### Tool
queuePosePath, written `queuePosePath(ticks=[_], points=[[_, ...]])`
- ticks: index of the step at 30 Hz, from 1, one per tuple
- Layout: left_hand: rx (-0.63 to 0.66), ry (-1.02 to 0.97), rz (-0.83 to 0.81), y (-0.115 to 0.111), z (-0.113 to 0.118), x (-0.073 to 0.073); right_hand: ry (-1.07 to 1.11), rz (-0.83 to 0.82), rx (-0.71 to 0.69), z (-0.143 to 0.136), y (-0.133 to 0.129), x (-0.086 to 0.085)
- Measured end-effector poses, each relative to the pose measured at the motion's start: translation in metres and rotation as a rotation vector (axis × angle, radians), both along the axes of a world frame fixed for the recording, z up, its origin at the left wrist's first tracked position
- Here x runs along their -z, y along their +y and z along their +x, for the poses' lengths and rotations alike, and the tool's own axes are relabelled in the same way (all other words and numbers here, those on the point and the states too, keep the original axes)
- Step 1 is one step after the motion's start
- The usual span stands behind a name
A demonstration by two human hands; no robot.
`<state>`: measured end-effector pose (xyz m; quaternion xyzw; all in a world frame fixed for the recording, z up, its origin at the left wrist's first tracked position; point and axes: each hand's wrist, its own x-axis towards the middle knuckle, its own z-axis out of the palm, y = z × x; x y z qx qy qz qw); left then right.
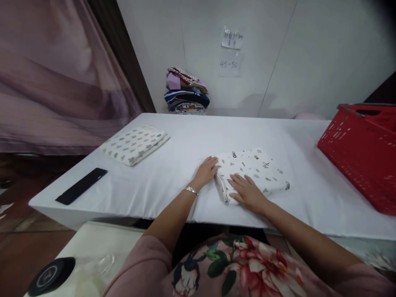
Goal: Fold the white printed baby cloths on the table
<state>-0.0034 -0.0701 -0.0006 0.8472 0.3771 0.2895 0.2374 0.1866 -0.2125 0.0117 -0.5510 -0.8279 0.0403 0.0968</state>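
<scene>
A folded white cloth (252,171) printed with small grey and black figures lies on the white-covered table in front of me. My right hand (247,193) rests flat on its near left part, palm down and fingers spread. Against the cloth's left edge is my left hand (206,171), with its fingers stretched out and touching the fold; its thumb is hard to make out. Layers of the folded fabric show along the left side, between my two hands. Farther left lies another folded cloth (136,144), cream with a grey cloud-like print, which neither hand touches.
A black phone-like slab (82,186) lies at the table's left end. On the right stands a red plastic basket (365,152). Folded fabrics are stacked (187,93) by the wall behind the table (185,128). A pink curtain (62,74) hangs at left; a round black object (51,277) sits lower left.
</scene>
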Motion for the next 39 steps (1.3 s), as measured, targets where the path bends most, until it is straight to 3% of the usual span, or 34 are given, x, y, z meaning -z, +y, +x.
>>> queuePosePath(ticks=[7,12,15,18,22,25,27,29,34,39], points=[[-0.022,-0.099,-0.011,0.006,0.001,0.015,0.023,0.007,-0.032,-0.01,-0.007,-0.007],[-0.023,-0.099,-0.009,0.003,0.001,0.014,0.028,-0.008,-0.09,-0.029,-0.01,-0.004],[-0.117,-0.085,-0.03,-0.002,-0.001,0.012,0.073,-0.007,-0.078,-0.016,-0.008,-0.01],[-0.24,-0.068,-0.091,-0.003,-0.001,0.007,0.083,0.105,0.109,0.025,-0.006,-0.013],[-0.304,-0.028,-0.162,0.007,0.004,-0.003,0.046,0.219,0.569,0.099,-0.007,-0.009],[-0.296,0.047,-0.208,0.02,0.012,-0.012,0.122,-0.015,0.849,0.137,-0.011,-0.005],[-0.279,0.12,-0.238,0.028,0.018,-0.018,0.195,-0.155,0.931,0.147,-0.012,-0.002],[-0.274,0.172,-0.259,0.034,0.021,-0.022,0.246,-0.176,0.939,0.15,-0.01,0.002],[-0.303,0.198,-0.321,0.036,0.019,-0.024,0.298,-0.1,0.833,0.166,0.023,0.004],[-0.34,0.227,-0.333,0.022,0.02,-0.021,0.224,0.069,0.744,0.191,0.105,-0.019]])
